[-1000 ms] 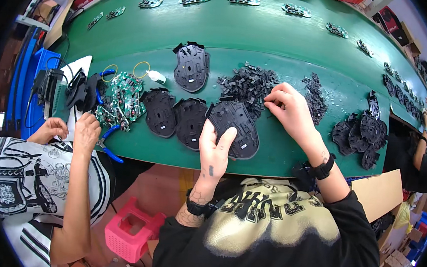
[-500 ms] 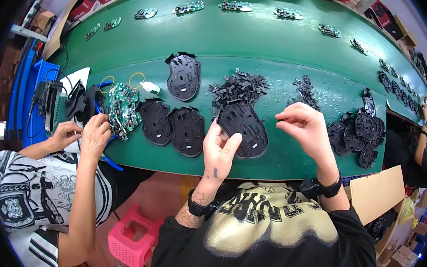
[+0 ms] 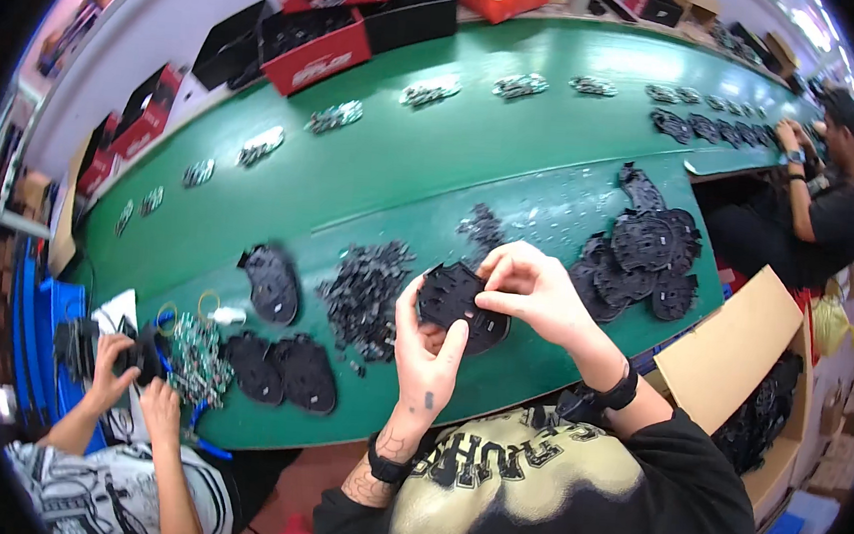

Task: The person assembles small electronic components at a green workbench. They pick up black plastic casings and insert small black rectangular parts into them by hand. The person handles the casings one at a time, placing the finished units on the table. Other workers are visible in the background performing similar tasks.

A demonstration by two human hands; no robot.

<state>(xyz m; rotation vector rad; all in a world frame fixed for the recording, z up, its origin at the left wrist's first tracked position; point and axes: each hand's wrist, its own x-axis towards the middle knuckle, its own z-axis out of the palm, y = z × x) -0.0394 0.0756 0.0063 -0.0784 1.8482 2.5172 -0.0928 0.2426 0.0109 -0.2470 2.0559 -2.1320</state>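
Observation:
My left hand (image 3: 424, 362) holds a black plastic mouse-shaped shell (image 3: 453, 297), tilted above the bench, with the thumb on its near edge and fingers around its left side. At the shell's right side my right hand (image 3: 535, 294) is closed in a pinch, its fingertips over the inner face. Whatever is between those fingertips is too small to make out. To the left lies a heap of small black plastic pieces (image 3: 364, 297), and a smaller heap of such pieces (image 3: 483, 227) sits beyond my hands. Several more shells (image 3: 303, 376) lie farther left.
Stacked black shells (image 3: 642, 242) stand at the right beside a cardboard flap (image 3: 727, 346). Green circuit boards (image 3: 431, 90) line the far green bench (image 3: 354, 176). A co-worker's hands (image 3: 160, 412) are at the left near piled boards (image 3: 201, 365); another person (image 3: 830, 183) sits far right.
My view has turned and shifted. The shell has been raised and tilted in my left hand. My right hand has come in from the right to the shell.

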